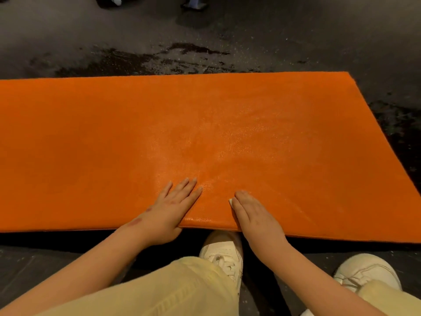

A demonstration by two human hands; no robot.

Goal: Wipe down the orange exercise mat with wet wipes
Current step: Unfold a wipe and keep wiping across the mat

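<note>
— On the dark floor (227, 30), what's laid out?
— Orange exercise mat (114, 133), flat, long side across the view. Its right end is in view, its left end runs out of frame. The near edge sits just over the toe of a white shoe (224, 249).
— Left hand (168, 210)?
— Palm down on the mat by the near edge, fingers (182, 190) straight and slightly spread, gripping nothing. Thumb is hidden at the mat's edge, can't tell how it lies.
— Right hand (255, 215)?
— Also flat on the mat, just beside the left, a bare strip of mat between them. Fingers straight and held together, pressing down on a wet wipe (230, 201). Only a small white corner of it shows at the fingertip side.
— Mat surface?
— Glossy damp sheen (227, 137) from the middle down to the hands; left part looks matte.
— Anything else?
— Darker wet patches (193, 50) on the floor beyond the far edge. Pale yellow trousers (170, 288) at the bottom, second white shoe (366, 272) at lower right, clear of the mat.
</note>
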